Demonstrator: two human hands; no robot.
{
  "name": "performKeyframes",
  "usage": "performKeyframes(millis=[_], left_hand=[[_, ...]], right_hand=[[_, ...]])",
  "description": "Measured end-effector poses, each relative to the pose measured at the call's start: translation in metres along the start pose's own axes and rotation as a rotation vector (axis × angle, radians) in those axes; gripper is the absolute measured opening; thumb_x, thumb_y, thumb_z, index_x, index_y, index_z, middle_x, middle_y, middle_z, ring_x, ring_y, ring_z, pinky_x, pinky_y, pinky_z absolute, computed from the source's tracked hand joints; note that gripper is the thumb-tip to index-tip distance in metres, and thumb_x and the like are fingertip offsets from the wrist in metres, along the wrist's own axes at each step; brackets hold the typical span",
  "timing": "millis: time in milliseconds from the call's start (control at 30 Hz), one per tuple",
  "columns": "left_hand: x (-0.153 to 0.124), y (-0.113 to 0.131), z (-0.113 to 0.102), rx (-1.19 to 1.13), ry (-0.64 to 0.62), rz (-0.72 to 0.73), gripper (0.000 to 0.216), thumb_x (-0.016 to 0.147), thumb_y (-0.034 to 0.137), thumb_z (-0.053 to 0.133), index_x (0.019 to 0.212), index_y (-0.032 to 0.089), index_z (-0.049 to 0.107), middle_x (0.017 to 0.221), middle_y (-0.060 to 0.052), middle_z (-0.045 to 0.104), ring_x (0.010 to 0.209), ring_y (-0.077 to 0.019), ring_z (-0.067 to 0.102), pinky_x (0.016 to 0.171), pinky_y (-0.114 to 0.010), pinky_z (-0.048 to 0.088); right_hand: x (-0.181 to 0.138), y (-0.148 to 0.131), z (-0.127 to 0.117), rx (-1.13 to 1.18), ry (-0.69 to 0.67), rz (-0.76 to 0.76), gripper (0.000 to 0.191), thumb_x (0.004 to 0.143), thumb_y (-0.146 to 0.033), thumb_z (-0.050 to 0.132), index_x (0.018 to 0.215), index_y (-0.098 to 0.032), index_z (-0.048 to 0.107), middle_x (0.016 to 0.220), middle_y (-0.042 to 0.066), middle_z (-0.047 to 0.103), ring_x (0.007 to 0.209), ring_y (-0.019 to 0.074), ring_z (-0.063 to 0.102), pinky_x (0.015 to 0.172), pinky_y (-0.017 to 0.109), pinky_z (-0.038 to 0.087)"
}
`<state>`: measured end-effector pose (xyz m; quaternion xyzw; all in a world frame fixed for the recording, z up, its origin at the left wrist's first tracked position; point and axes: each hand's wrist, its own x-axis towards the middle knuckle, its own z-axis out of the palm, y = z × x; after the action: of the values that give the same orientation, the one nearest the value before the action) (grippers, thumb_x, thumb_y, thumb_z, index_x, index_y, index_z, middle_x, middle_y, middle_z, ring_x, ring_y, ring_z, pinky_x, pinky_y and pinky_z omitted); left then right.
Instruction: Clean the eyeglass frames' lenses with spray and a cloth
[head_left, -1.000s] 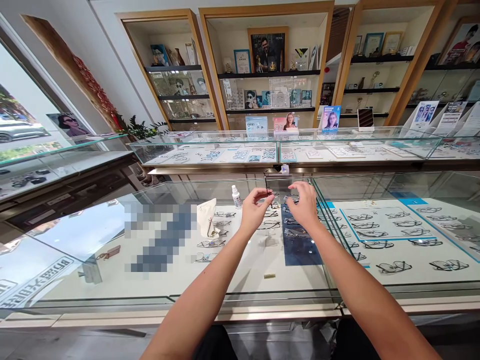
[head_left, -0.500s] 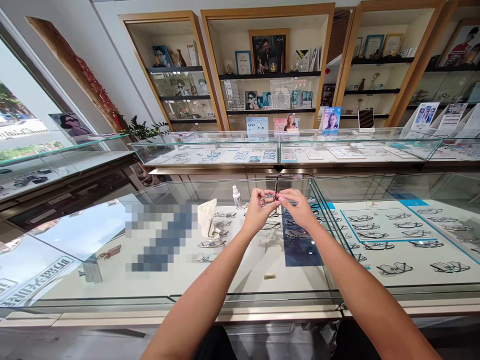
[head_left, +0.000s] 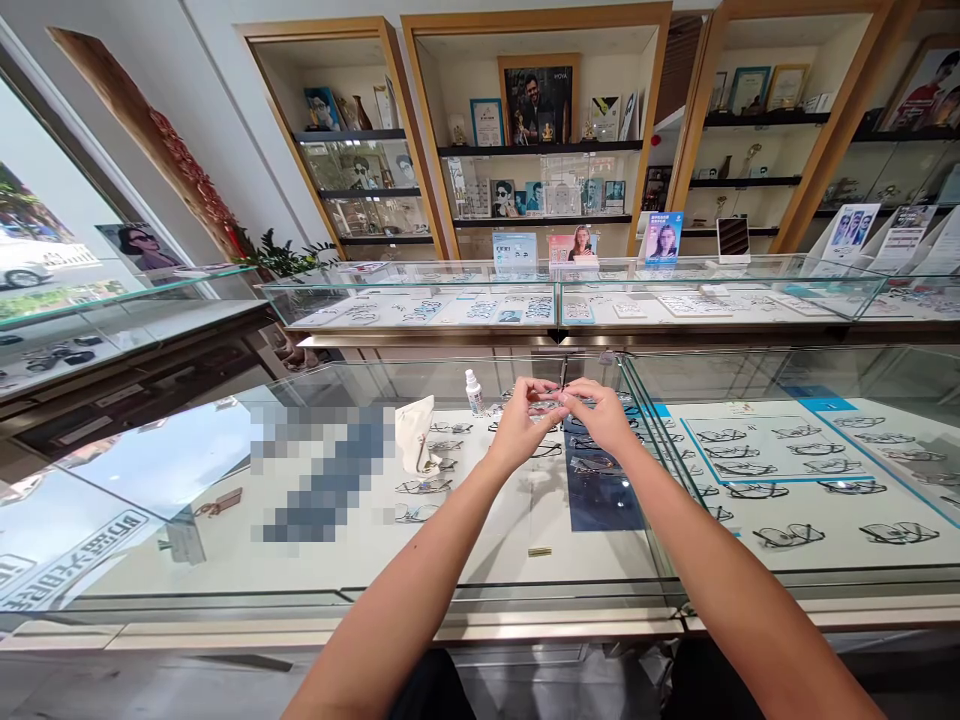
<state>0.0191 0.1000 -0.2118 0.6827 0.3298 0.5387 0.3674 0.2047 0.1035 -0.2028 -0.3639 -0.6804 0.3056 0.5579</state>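
Note:
My left hand (head_left: 521,422) and my right hand (head_left: 598,412) meet above the glass counter, fingertips pinched together. Between them they grip a pair of eyeglasses, of which mainly a dark, thin temple (head_left: 564,370) shows, pointing away from me; my fingers hide most of the frame. Left of my left hand, a white spray bottle (head_left: 474,393) stands upright. A cream cloth pouch (head_left: 415,435) lies farther left, beside several glasses (head_left: 424,487) in a column. Below my right hand is a dark blue panel (head_left: 604,505) with glasses on its upper part.
The glass counter's front edge (head_left: 375,632) runs across before me. A glass divider (head_left: 660,470) separates the right section, where rows of glasses (head_left: 789,536) lie. A small gold-coloured piece (head_left: 539,552) sits near the front. A second glass case (head_left: 420,310) stands behind.
Both hands have shifted slightly to the right. The eyeglasses have turned: the long dark line that stretched rightward above my right hand no longer shows, and a temple now points away.

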Motion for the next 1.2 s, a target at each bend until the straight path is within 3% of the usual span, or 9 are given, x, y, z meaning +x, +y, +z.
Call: performKeyframes(millis=[167,233,300,500,633,800,933,1033,1200], left_hand=[[0.007,-0.004,-0.021,0.409,0.549,0.257,0.048,0.091,0.042,0.085,0.125,0.024,0.057,0.148,-0.019,0.059,0.146,-0.0374,0.051,0.128,-0.054,0.033],[0.013,-0.013,-0.036,0.490,0.750,0.199,0.061,0.090,0.037,0.084,0.138,0.023,0.051,0.158,-0.021,0.049,0.155,-0.0385,0.042,0.133,-0.056,0.025],[0.020,-0.026,-0.053,0.542,0.832,0.032,0.076,0.088,0.032,0.085,0.150,0.022,0.041,0.165,-0.022,0.043,0.160,-0.0380,0.036,0.133,-0.056,0.024],[0.030,-0.069,-0.082,0.325,0.663,-0.396,0.083,0.091,0.030,0.081,0.156,0.024,0.030,0.146,-0.015,0.066,0.135,-0.0280,0.064,0.116,-0.044,0.047],[0.030,-0.084,-0.087,0.328,0.604,-0.467,0.061,0.089,0.023,0.079,0.142,0.022,0.047,0.123,-0.011,0.075,0.116,-0.0273,0.070,0.107,-0.043,0.050],[0.030,-0.087,-0.087,0.321,0.612,-0.489,0.028,0.088,0.020,0.072,0.112,0.023,0.058,0.112,-0.009,0.072,0.114,-0.0287,0.069,0.105,-0.043,0.050],[0.034,-0.073,-0.084,0.230,0.623,-0.451,0.027,0.092,0.024,0.062,0.118,0.026,0.053,0.107,-0.006,0.067,0.101,-0.0242,0.068,0.089,-0.038,0.057],[0.039,-0.049,-0.078,-0.042,0.575,-0.396,0.031,0.090,0.028,0.061,0.119,0.029,0.051,0.098,-0.002,0.061,0.088,-0.0192,0.064,0.073,-0.030,0.058],[0.033,-0.001,-0.065,-0.629,0.195,-0.392,0.047,0.090,0.070,0.067,0.099,0.025,0.058,0.079,0.000,0.052,0.070,-0.0174,0.056,0.054,-0.027,0.049]], right_hand=[[0.001,-0.002,-0.005,0.010,0.069,0.021,0.026,0.093,-0.050,0.076,0.089,-0.026,0.087,0.100,0.010,0.080,0.102,0.0294,0.069,0.096,0.046,0.051],[0.000,-0.002,-0.007,0.003,0.066,0.023,0.026,0.093,-0.049,0.076,0.090,-0.026,0.087,0.100,0.010,0.079,0.101,0.0291,0.069,0.095,0.045,0.050],[0.000,-0.001,-0.008,-0.001,0.061,0.025,0.027,0.093,-0.051,0.076,0.091,-0.026,0.088,0.100,0.010,0.079,0.101,0.0290,0.068,0.095,0.045,0.050],[0.000,0.002,-0.007,0.002,0.067,0.025,0.031,0.092,-0.055,0.078,0.090,-0.026,0.088,0.101,0.010,0.082,0.102,0.0297,0.069,0.092,0.045,0.050],[0.001,0.004,-0.008,-0.002,0.061,0.026,0.030,0.092,-0.055,0.078,0.090,-0.026,0.088,0.102,0.010,0.082,0.102,0.0298,0.070,0.091,0.045,0.049],[0.001,0.004,-0.010,-0.006,0.060,0.029,0.031,0.092,-0.056,0.078,0.090,-0.026,0.088,0.103,0.010,0.083,0.104,0.0303,0.070,0.092,0.045,0.048],[0.001,0.003,-0.010,-0.006,0.058,0.034,0.033,0.093,-0.058,0.077,0.090,-0.026,0.087,0.104,0.010,0.083,0.105,0.0312,0.070,0.092,0.046,0.048],[0.001,0.003,-0.009,-0.004,0.061,0.036,0.035,0.092,-0.060,0.077,0.089,-0.026,0.087,0.105,0.011,0.085,0.104,0.0318,0.070,0.092,0.046,0.049],[0.000,-0.001,-0.008,0.035,0.026,0.079,0.034,0.091,-0.057,0.076,0.093,-0.026,0.088,0.107,0.010,0.086,0.106,0.0321,0.072,0.094,0.046,0.051]])
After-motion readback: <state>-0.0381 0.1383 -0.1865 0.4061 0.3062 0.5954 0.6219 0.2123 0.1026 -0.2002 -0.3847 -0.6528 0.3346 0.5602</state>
